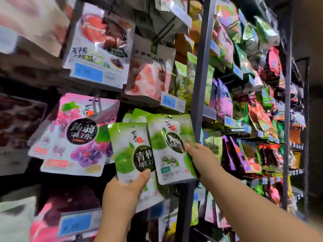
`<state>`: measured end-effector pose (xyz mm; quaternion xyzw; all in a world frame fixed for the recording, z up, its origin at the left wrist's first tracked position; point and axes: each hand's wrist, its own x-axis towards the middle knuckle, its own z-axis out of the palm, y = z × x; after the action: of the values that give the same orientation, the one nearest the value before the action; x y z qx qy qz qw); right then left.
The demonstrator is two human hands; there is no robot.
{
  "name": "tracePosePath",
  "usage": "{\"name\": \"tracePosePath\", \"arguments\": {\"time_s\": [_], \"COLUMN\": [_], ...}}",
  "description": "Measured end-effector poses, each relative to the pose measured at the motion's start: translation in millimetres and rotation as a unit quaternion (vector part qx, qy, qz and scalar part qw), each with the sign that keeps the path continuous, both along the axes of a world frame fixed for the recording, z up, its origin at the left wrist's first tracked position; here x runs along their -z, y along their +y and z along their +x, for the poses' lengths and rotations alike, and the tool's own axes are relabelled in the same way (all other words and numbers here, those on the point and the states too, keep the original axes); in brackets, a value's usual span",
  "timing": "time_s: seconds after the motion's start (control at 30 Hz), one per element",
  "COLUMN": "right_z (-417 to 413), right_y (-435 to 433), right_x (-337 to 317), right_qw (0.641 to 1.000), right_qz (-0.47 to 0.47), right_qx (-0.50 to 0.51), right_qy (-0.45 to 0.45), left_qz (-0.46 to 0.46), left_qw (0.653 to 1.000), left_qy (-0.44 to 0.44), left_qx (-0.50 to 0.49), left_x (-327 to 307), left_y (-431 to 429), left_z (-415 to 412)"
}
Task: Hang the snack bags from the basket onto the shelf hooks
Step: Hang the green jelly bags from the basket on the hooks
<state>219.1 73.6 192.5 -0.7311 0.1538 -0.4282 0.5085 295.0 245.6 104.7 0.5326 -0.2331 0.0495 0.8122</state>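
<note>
My left hand (122,194) grips the lower edge of a green plum-jelly snack bag (127,149), thumb on its front. My right hand (201,159) holds a second green bag (171,147) of the same kind by its right side, raised a little higher and overlapping the first. Behind both, more green bags (138,113) of this kind hang in a row; their hook is hidden. A pink grape-jelly bag (76,135) hangs on a hook to the left. The basket is out of view.
Hanging snack bags fill the shelves all around, with blue price tags (88,72) on the rails. A grey upright post (201,70) divides this bay from the packed bay on the right. A dark aisle end lies at far right.
</note>
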Motion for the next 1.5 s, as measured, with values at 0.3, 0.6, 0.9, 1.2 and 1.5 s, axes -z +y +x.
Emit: {"name": "tracePosePath", "arguments": {"time_s": [0.3, 0.6, 0.9, 1.2, 1.5], "right_z": [29.0, 36.3, 53.2, 57.5, 25.3], "right_y": [1.9, 6.9, -1.9, -1.6, 19.5], "right_x": [-11.3, -15.4, -20.7, -14.5, 4.9], "right_qw": [0.999, 0.999, 0.996, 0.991, 0.978], "right_qz": [0.008, 0.024, -0.003, -0.027, -0.164], "right_qx": [0.036, 0.037, 0.072, 0.106, 0.124], "right_qy": [-0.007, 0.005, 0.059, 0.077, 0.045], "left_qz": [0.037, 0.03, 0.055, 0.1, 0.052], "left_qw": [0.998, 0.999, 0.997, 0.992, 0.997], "left_qy": [-0.044, -0.033, -0.043, -0.069, -0.032], "left_qx": [-0.029, -0.021, -0.041, -0.031, 0.051], "left_x": [-3.0, -6.8, -7.2, -6.0, -4.9], "left_y": [27.1, 36.5, 42.3, 57.6, 62.5], "left_z": [13.0, 7.1, 8.7, 16.6, 17.1]}}
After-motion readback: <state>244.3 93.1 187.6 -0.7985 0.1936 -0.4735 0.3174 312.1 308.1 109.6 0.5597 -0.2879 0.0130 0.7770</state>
